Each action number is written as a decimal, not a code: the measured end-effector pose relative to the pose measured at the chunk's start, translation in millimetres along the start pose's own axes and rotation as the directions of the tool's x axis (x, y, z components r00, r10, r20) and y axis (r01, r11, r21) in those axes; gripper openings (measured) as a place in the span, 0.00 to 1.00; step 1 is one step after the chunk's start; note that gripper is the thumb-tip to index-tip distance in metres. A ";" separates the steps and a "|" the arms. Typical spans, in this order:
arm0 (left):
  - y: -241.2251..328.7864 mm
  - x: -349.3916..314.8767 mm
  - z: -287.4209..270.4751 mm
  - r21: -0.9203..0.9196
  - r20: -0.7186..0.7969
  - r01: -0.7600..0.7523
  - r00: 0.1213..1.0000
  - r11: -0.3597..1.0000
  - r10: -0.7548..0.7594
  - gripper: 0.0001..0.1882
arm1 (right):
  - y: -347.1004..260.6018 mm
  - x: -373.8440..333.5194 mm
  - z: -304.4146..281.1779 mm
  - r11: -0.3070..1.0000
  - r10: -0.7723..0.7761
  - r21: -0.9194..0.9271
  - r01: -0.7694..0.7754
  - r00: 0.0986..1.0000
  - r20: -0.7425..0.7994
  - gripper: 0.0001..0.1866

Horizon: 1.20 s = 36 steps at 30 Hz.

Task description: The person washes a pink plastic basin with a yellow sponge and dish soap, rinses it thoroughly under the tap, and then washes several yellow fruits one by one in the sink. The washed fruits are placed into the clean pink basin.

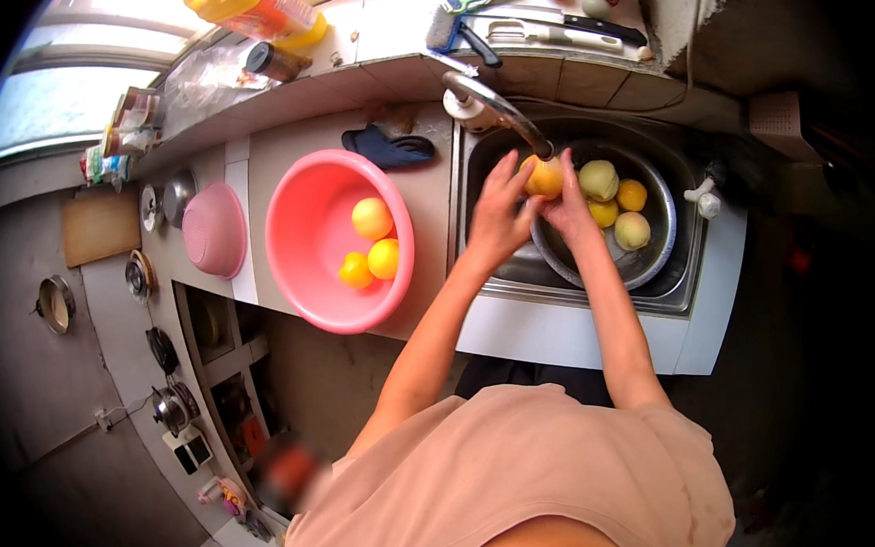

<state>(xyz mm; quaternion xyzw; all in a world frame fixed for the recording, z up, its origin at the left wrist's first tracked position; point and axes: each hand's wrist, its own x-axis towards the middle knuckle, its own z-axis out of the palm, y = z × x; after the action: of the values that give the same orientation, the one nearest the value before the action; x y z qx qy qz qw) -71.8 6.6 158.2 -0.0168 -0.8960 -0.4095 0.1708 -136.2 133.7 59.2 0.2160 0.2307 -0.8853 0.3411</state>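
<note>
Under the faucet spout (pixel 512 113) at the sink, an orange (pixel 544 178) is cupped between my two hands. My left hand (pixel 501 217) presses on its near left side with fingers curved and a little blurred. Against its right side my right hand (pixel 566 209) is closed, fingers pointing up. Just below and to the right, a metal bowl (pixel 648 276) sits in the sink and holds a pale green round fruit (pixel 598 180), a pale yellowish peach-like fruit (pixel 632 231) and smaller orange-yellow fruits (pixel 632 194). Whether water runs from the spout, I cannot tell.
Left of the sink stands a pink basin (pixel 284 244) with three orange fruits (pixel 372 218); a dark cloth (pixel 390 148) lies behind it. Farther left is a pink colander (pixel 212 230). The ledge holds a yellow bottle (pixel 258 12), a knife (pixel 603 28) and brushes (pixel 440 28).
</note>
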 end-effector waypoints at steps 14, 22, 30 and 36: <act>-45.1 45.3 102.4 -0.633 0.497 0.760 0.545 0.148 -0.675 0.19 | -4.0 -14.6 3.6 0.020 -0.745 -0.826 0.563 0.559 0.363 0.17; -31.0 26.6 70.7 -0.340 0.083 0.114 0.992 0.933 -0.091 0.19 | 1.4 -3.1 3.7 0.794 -0.463 -0.508 0.334 0.873 -0.151 0.23; -49.2 32.8 75.7 -0.632 0.291 0.671 0.668 0.387 -0.685 0.19 | 14.5 -17.3 20.4 0.130 -0.671 -0.896 0.424 0.703 0.235 0.31; -18.3 37.7 59.5 -0.188 -0.108 -0.103 0.991 0.977 0.084 0.25 | -15.4 -0.1 -23.2 0.974 0.029 -0.226 -0.006 0.995 0.099 0.28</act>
<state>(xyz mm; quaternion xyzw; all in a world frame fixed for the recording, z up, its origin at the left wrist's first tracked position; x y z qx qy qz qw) -127.8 34.3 120.9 -0.0551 -0.8405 -0.4865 0.2321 -141.8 156.8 44.8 0.1327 0.3101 -0.8602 0.3824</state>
